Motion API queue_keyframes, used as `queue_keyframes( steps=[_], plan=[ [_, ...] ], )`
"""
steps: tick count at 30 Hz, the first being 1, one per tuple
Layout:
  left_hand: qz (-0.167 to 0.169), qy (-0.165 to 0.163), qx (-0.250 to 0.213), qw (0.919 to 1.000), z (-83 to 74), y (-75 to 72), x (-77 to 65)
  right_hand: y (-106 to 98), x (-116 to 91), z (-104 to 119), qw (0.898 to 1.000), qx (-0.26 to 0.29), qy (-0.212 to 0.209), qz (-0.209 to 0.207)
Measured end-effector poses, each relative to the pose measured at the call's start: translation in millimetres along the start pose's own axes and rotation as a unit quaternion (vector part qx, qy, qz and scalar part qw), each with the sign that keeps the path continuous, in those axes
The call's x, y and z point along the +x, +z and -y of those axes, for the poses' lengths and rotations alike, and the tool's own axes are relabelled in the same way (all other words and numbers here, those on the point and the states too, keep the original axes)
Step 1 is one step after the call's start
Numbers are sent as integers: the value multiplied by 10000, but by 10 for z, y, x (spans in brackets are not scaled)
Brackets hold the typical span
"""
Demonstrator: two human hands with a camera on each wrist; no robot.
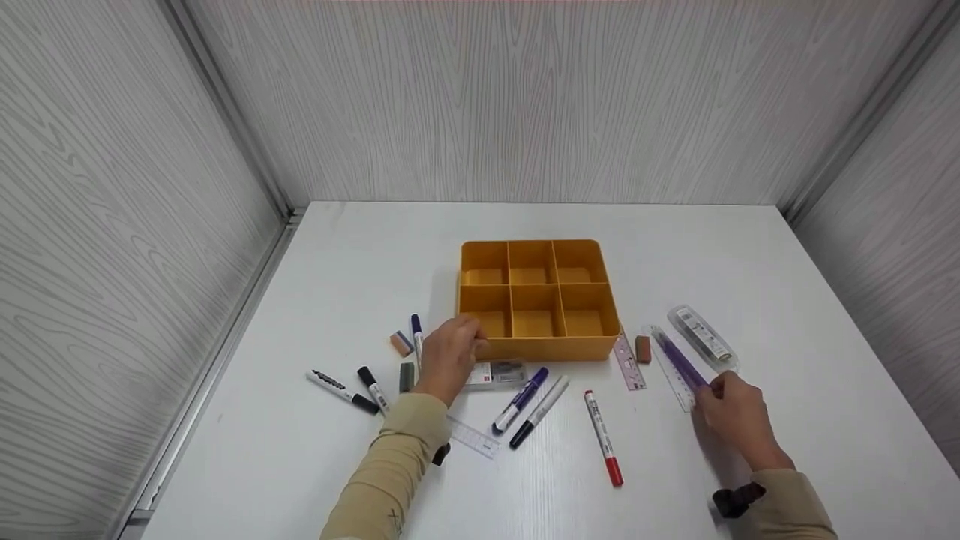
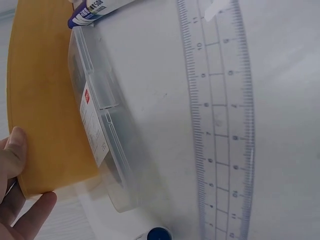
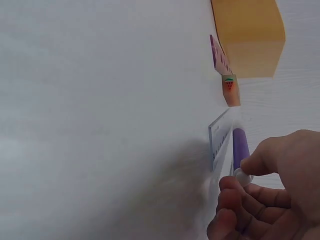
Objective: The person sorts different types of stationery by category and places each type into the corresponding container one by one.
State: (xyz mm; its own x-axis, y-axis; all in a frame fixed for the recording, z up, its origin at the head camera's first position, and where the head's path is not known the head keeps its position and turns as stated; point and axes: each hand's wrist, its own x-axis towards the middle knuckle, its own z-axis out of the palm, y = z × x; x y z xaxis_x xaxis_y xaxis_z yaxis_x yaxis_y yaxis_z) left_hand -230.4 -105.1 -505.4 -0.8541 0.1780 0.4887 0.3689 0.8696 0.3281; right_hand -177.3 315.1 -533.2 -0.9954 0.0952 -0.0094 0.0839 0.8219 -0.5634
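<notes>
A yellow six-compartment organizer box (image 1: 538,349) stands mid-table. My left hand (image 1: 451,352) grips its near left corner, the thumb against the wall in the left wrist view. Just in front of the box lies a clear plastic case (image 2: 112,125) with a white label. On the right, my right hand (image 1: 735,416) pinches the near end of a long purple pen-like item (image 1: 679,360), whose exact kind is unclear. In the right wrist view its pale end (image 3: 242,177) sits between thumb and fingers. A clear ruler (image 1: 675,379) lies alongside it.
Right of the box are a pink ruler (image 1: 628,364), a brown eraser (image 1: 643,349) and a clear oblong case (image 1: 703,337). Markers lie in front, including a purple one (image 1: 520,400) and a red one (image 1: 603,437). More markers and an eraser (image 1: 401,343) lie left; another ruler (image 1: 474,437) is near.
</notes>
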Motion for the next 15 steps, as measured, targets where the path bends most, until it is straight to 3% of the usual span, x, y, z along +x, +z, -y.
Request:
queue_keyframes(
  steps=[6,15],
  plan=[
    [-109,105,-33,9999,13,24,-22,-62,-12,90,9967,554,-278,-521],
    [-250,177,112,9995,17,25,-36,-187,-2,401,9851,1106,-799,-1049]
  ],
)
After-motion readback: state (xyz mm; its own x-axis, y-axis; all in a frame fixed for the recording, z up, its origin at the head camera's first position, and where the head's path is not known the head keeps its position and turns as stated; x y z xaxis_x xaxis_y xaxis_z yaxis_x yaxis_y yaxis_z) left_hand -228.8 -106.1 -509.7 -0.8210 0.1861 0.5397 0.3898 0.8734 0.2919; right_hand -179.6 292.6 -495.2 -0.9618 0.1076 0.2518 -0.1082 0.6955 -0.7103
